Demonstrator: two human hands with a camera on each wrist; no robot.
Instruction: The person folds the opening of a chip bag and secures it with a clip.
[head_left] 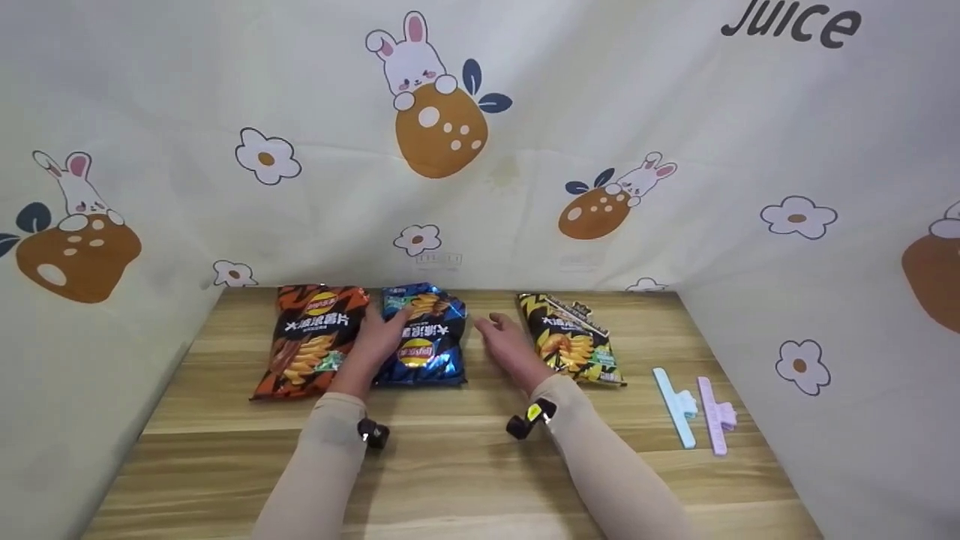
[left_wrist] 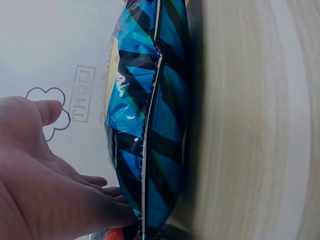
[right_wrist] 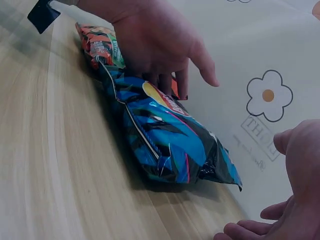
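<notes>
A blue chip bag lies on the table between my two hands. My left hand is at its left side, thumb over the bag's upper part. In the left wrist view, the fingertips meet the edge of the blue bag; the hand does not grip it. To the right of that bag, my right hand is held apart from it, fingers relaxed and holding nothing. An orange-and-black chip bag lies left of the left hand, partly covered by it. Beyond the right hand is a yellow-and-black chip bag.
A dark bar-shaped clip lies across the upper part of the yellow bag. Light blue bag clip and purple bag clip lie side by side at the right of the wooden table. A printed cloth hangs behind the table.
</notes>
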